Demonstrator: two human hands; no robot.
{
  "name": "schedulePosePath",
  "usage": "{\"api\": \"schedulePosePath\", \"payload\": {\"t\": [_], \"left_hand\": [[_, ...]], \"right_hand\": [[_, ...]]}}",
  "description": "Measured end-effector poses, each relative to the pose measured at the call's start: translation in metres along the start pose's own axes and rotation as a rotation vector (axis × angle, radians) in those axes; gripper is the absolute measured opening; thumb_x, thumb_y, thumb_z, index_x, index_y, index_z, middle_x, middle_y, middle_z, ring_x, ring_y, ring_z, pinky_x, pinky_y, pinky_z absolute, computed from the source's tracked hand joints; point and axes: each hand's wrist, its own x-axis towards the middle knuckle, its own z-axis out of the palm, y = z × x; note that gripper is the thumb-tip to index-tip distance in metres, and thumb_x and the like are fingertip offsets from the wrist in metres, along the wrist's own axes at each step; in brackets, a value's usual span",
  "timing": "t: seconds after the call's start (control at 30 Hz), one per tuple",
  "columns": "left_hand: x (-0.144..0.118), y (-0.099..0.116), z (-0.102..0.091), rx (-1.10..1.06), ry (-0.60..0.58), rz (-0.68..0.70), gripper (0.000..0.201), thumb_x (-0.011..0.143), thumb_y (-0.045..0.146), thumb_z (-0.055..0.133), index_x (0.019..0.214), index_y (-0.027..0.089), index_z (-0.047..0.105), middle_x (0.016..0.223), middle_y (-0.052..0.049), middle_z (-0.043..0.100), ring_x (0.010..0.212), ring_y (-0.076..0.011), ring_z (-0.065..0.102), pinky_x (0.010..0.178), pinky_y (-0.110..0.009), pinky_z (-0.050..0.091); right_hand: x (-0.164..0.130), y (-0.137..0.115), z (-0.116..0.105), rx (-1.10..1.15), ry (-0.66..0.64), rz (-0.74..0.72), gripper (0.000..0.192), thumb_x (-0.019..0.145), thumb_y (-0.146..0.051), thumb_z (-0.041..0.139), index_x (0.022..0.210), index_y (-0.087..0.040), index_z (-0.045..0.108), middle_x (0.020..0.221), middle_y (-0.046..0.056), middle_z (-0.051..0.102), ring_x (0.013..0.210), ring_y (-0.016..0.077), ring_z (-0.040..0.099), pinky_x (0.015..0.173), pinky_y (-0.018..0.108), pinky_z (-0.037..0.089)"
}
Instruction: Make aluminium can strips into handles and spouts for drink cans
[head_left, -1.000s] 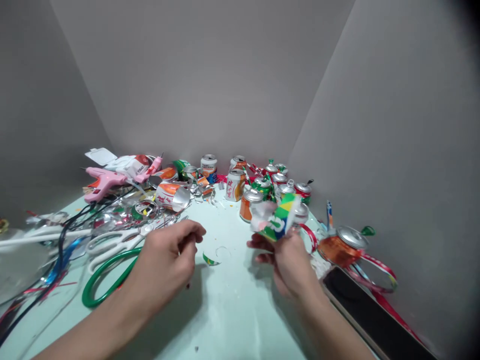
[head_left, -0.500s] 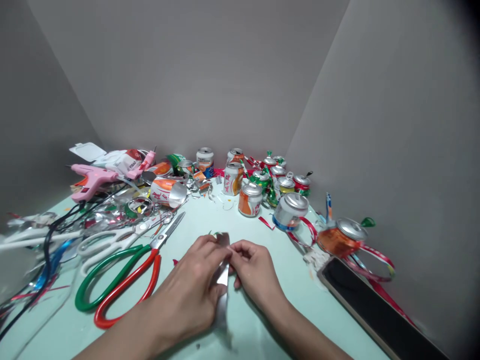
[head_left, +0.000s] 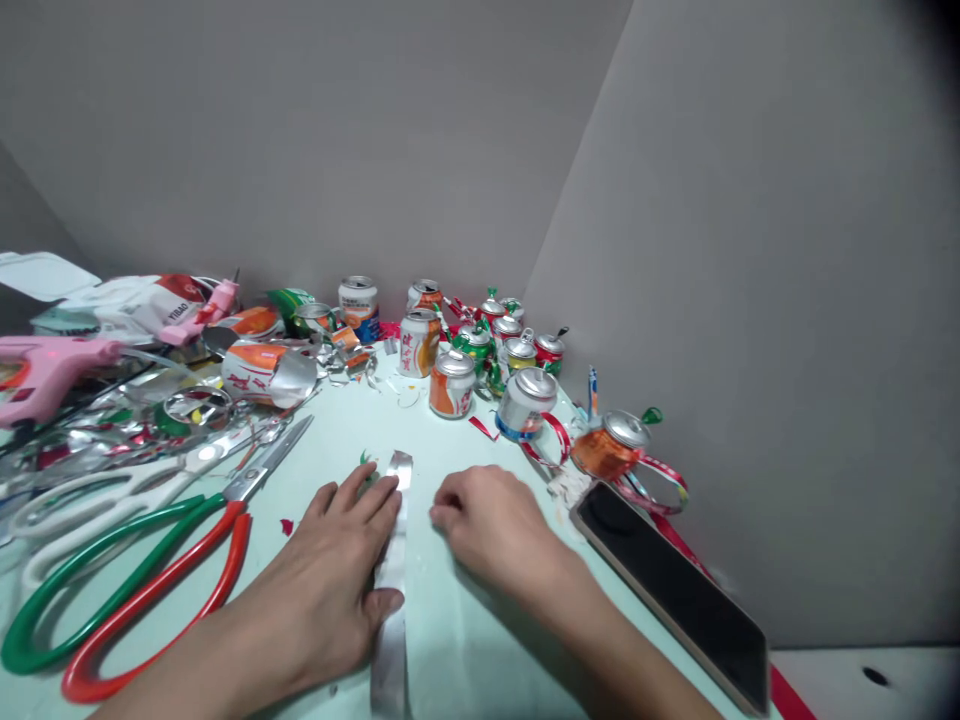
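1. Lying flat near the table's (head_left: 465,640) front edge: a silver aluminium strip (head_left: 393,570), running front to back.
2. Pressing it down along its left side: the left hand (head_left: 330,590), fingers spread flat.
3. Resting just right of the strip, fingers curled, holding nothing visible: the right hand (head_left: 491,530).
4. Lying left: green-and-red scissors (head_left: 150,590); right: a phone (head_left: 667,590); behind: cut cans (head_left: 480,360).

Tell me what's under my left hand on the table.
The left hand lies flat on a long silver metal strip, pressing it to the table. The strip's ends stick out; the part beneath the hand is hidden.
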Motion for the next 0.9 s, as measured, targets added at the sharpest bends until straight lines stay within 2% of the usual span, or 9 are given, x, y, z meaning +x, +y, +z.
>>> {"api": "schedulePosePath", "payload": {"t": [0.13,0.23,0.3,0.4,0.5,0.6,0.8,0.9], "left_hand": [[-0.001,0.001,-0.002,0.018,-0.01,0.008,0.07,0.07,0.033,0.052,0.136,0.013,0.039,0.147,-0.009,0.028,0.137,-0.0347,0.013,0.107,-0.057,0.018],[0.0,0.002,-0.003,0.018,-0.026,0.002,0.07,0.07,0.032,0.051,0.136,0.012,0.038,0.147,-0.009,0.027,0.137,-0.0347,0.012,0.107,-0.058,0.017],[0.001,0.002,-0.003,0.016,-0.034,0.001,0.07,0.07,0.032,0.051,0.136,0.012,0.038,0.148,-0.008,0.026,0.137,-0.0349,0.012,0.107,-0.058,0.017],[0.001,0.004,-0.005,0.019,-0.039,-0.003,0.071,0.07,0.032,0.05,0.136,0.012,0.037,0.148,-0.008,0.025,0.137,-0.0348,0.011,0.107,-0.058,0.017],[0.0,0.005,-0.007,0.03,-0.051,-0.006,0.07,0.071,0.033,0.049,0.136,0.012,0.038,0.148,-0.007,0.024,0.137,-0.0341,0.012,0.108,-0.057,0.016],[0.0,0.005,-0.008,0.048,-0.071,-0.021,0.071,0.07,0.033,0.049,0.136,0.013,0.037,0.148,-0.006,0.025,0.137,-0.0334,0.011,0.108,-0.056,0.015],[0.001,0.008,-0.01,0.069,-0.09,-0.051,0.072,0.069,0.033,0.049,0.137,0.014,0.036,0.148,-0.005,0.025,0.137,-0.0324,0.012,0.109,-0.055,0.015],[0.0,0.01,-0.012,0.07,-0.097,-0.05,0.073,0.069,0.032,0.048,0.138,0.013,0.034,0.149,-0.004,0.024,0.137,-0.0322,0.011,0.109,-0.055,0.014]], "right_hand": [[-0.017,0.022,-0.052,-0.444,0.027,0.199,0.016,0.07,-0.018,0.054,0.065,-0.021,0.069,0.072,0.01,0.069,0.072,0.0278,0.062,0.053,0.031,0.028],[-0.023,0.039,-0.07,-0.559,0.018,0.408,0.014,0.072,-0.025,0.053,0.068,-0.021,0.066,0.074,0.011,0.068,0.073,0.029,0.063,0.052,0.031,0.03],[-0.021,0.048,-0.069,-0.563,0.019,0.463,0.017,0.073,-0.03,0.053,0.073,-0.02,0.066,0.079,0.012,0.068,0.076,0.0294,0.063,0.053,0.031,0.033],[-0.01,0.057,-0.059,-0.562,-0.016,0.459,0.019,0.071,-0.031,0.055,0.077,-0.017,0.067,0.081,0.014,0.068,0.08,0.0297,0.064,0.056,0.031,0.037],[0.002,0.066,-0.051,-0.575,-0.039,0.45,0.019,0.067,-0.021,0.057,0.08,-0.014,0.068,0.083,0.015,0.069,0.082,0.0294,0.064,0.058,0.031,0.04],[0.009,0.073,-0.052,-0.575,-0.022,0.481,0.024,0.064,-0.013,0.055,0.084,-0.014,0.069,0.085,0.016,0.069,0.084,0.0292,0.065,0.06,0.031,0.042],[0.012,0.072,-0.072,-0.57,0.148,0.539,0.028,0.075,-0.021,0.046,0.091,-0.021,0.069,0.092,0.014,0.068,0.086,0.0298,0.063,0.06,0.033,0.043],[0.009,0.068,-0.085,-0.532,0.274,0.532,0.031,0.08,-0.029,0.042,0.097,-0.024,0.068,0.09,0.012,0.068,0.084,0.0304,0.063,0.057,0.033,0.041]]}}
